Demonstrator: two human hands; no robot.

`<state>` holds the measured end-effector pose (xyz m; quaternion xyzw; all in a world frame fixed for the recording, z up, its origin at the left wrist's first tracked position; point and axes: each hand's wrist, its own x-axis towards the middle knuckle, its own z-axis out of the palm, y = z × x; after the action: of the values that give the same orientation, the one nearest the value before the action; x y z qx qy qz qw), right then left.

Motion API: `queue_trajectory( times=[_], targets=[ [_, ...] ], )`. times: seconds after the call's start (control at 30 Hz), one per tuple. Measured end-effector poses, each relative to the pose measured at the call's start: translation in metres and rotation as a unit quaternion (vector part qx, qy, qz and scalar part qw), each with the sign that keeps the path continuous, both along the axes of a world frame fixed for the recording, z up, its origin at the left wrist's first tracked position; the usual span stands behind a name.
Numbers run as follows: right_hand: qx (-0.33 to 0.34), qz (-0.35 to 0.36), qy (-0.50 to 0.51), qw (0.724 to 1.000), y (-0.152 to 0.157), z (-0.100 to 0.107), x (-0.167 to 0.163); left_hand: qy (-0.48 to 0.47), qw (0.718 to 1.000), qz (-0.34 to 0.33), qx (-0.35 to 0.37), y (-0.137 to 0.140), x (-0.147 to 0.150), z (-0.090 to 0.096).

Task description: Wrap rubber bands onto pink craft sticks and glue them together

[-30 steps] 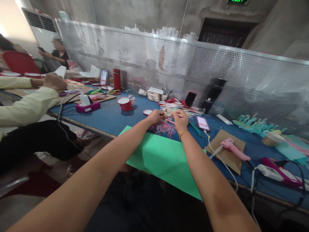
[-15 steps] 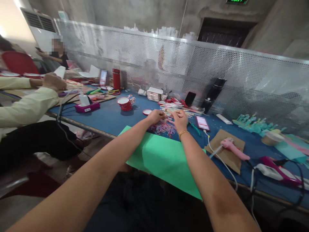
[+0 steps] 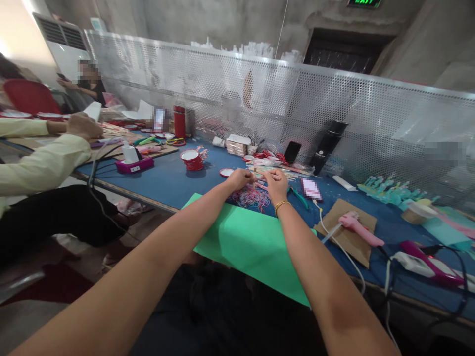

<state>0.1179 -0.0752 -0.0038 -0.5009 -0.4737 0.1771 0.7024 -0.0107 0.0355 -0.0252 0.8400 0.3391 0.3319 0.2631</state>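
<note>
My left hand (image 3: 240,180) and my right hand (image 3: 275,182) face each other above the blue table, fingers pinched. Between their fingertips is a small, thin, light-coloured piece, too small to name. Just below lies a tangled heap of pink and purple cords or rubber bands (image 3: 253,197). A green sheet (image 3: 252,242) covers the table's front edge under my forearms. Behind my hands are pale sticks (image 3: 295,171) and red and white pieces. Pliers with teal handles (image 3: 299,198) lie right of my right hand.
A pink glue gun (image 3: 358,228) rests on cardboard (image 3: 334,212) at right, near a purple power strip (image 3: 432,264) and cables. Left stand a stack of red-rimmed discs (image 3: 193,160) and a red flask (image 3: 179,122). A co-worker's hand (image 3: 83,126) is at far left; a perforated metal screen (image 3: 208,84) runs behind.
Almost nothing differs. Both my hands keep the same pinched pose over the heap, with only slight finger movement.
</note>
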Motion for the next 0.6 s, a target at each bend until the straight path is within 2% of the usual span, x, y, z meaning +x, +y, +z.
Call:
queue_trajectory(
  times=[0.47,0.6],
  targets=[
    [0.006,-0.016,0.016,1.000,0.0029,-0.0026,0.0025,-0.001,1.000,0.001,0.004,-0.0004,0.0002,0.0006],
    [0.002,0.001,0.006,1.000,0.0022,-0.0013,0.0009,-0.002,1.000,0.001,0.001,0.0005,0.0008,0.0000]
  ],
)
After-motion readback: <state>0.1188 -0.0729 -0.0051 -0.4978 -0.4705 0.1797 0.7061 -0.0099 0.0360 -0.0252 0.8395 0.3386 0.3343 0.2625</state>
